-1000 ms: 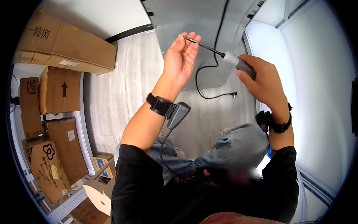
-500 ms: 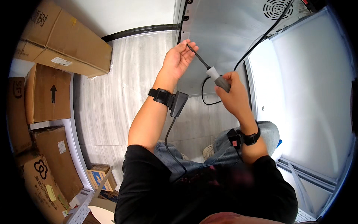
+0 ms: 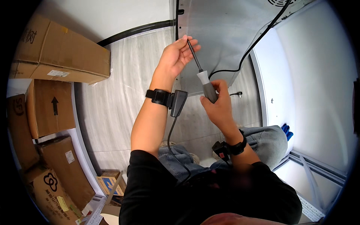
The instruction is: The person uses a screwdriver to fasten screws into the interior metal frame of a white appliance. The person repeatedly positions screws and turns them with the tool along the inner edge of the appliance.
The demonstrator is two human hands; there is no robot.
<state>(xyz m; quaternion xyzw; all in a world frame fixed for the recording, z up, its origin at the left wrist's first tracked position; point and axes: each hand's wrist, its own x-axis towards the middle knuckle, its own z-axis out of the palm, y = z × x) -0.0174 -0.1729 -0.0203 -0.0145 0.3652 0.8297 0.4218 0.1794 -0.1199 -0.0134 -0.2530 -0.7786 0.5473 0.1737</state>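
A: Screwdriver [image 3: 207, 84], where?
B: Between the hands. Right hand [image 3: 220, 105] grasps the grey handle; shaft runs forward and slightly left from it.
A: Tip?
B: At the left hand's [image 3: 174, 59] thumb and index finger, other fingers loosely spread. Can't tell if they pinch it or a small part; too small.
A: Nearer hand?
B: Right at the handle, left at the tip; left reaches farther out.
A: Beyond them?
B: Grey metal panel [image 3: 221, 32], ahead and to the left hand's right.

Screwdriver [image 3: 203, 77] before cabinet [image 3: 217, 33] — boxes [image 3: 62, 112] left, probably shelved.
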